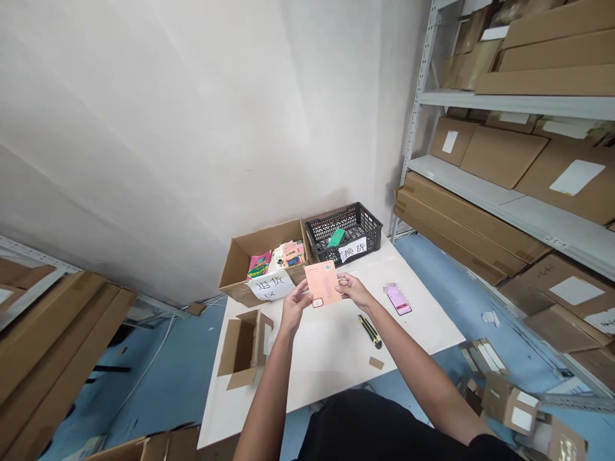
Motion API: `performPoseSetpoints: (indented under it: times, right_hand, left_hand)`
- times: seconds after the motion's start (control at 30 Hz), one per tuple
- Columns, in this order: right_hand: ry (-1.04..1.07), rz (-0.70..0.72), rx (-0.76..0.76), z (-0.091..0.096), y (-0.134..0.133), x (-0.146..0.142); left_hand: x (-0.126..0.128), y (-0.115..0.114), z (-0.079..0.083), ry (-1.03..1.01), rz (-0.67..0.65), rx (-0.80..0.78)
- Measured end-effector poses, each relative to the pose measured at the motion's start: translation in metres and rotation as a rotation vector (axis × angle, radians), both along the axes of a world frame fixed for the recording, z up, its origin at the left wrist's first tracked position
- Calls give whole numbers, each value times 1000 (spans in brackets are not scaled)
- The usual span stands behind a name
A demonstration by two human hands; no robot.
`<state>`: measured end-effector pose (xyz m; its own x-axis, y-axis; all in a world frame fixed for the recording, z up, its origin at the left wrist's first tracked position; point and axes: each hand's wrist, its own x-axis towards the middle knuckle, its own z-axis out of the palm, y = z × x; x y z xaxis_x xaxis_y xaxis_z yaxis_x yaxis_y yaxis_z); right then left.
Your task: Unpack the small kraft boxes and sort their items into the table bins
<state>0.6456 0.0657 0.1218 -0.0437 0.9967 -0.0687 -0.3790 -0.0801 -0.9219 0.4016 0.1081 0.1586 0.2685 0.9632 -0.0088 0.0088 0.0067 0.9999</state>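
Between my two hands I hold a thin salmon-pink book [323, 282], with a barcode along its top edge and a red-framed label at a lower corner. My left hand [296, 305] grips its left edge, thumb on the front. At the right edge, my right hand [354, 291] pinches it the same way. Behind the book stand a cardboard box [235, 261] with several colourful books [288, 255] in it and a black plastic crate [375, 227] holding a green packet [337, 237]. Both carry handwritten paper signs.
On the white table [317, 371] lie a yellow-black box cutter [369, 331], a phone [400, 299] and a cardboard scrap [376, 363]. A small open carton [244, 346] stands at left. Shelves [480, 99] with cartons rise at right; more boxes [509, 403] sit on the floor.
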Motion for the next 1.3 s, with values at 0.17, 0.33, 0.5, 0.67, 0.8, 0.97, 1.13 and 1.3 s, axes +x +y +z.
performPoseSetpoints:
  times: [0.17,0.33,0.5,0.67,0.8,0.97,1.13,1.3]
  right_hand:
    - [-41,-6,74,10,-1,-20]
    - [-154,136,162,4,17,-55]
    - [-432,-273,64,-15,52,-72]
    - [-314,-150,-84,-32,83,-92]
    - [-271,-173,-114,-36,108,-112]
    - [-255,-232,-59,-23,166,-140]
    - [-305,-298,-6,-3,244,-175]
    - [-393,-462,-33,-19,268,-187]
  left_hand:
    - [19,-8,-5,135,142,202]
    - [22,-2,-10,40,77,157]
    - [-22,23,-22,-176,157,-155]
    - [-67,41,-31,-257,106,-190]
    - [-98,65,-32,-216,-3,-202]
    - [-129,129,-28,-172,49,-212]
    - [-153,201,-11,-128,215,-106]
    - [-198,225,-19,103,441,25]
